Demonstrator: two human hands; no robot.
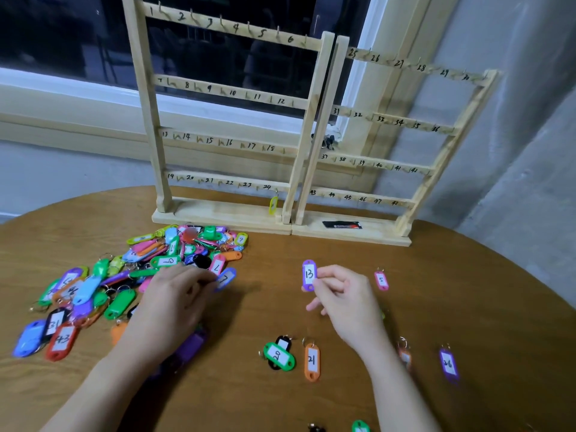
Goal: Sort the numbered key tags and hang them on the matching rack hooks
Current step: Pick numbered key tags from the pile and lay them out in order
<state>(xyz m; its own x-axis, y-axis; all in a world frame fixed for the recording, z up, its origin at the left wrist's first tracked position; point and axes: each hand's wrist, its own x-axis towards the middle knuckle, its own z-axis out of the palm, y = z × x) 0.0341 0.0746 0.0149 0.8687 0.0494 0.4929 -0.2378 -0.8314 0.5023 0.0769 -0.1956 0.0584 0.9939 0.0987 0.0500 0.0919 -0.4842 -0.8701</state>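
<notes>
Wood-grain brown, the round table [280, 400] carries everything. Two pale wooden racks stand side by side at its far edge against a dark window [78, 35]: the left rack [156, 120] has four rails numbered 1 to 24, the right rack [442, 157] four rails numbered 25 to 48. Almost every hook is bare; one yellow tag [273, 205] hangs at the right end of the left rack's bottom rail, beside the number 24. A black packet [342, 225] lies on the base of the right rack. On the left half of the table sprawls a heap of key tags [124, 275] in green, blue, purple, orange, pink and red, with 31 and 43 readable at its near edge. The left hand [174, 304] rests at the heap's right side, fingers curled, tips pinching a blue tag [226, 279] whose number is blurred. The right hand [346, 297] is raised near the table's middle, thumb and forefinger clamped on a purple tag marked 13 [309, 275], held upright, the other fingers loosely folded. Sorted tags lie apart nearer the viewer: a green 20 [278, 354] overlapping a black tag [284, 342], an orange 21 [312, 362] just beside them, a purple 26 [448, 364] well to the right, and a pink 5 [381, 280] just right of the raised hand.
</notes>
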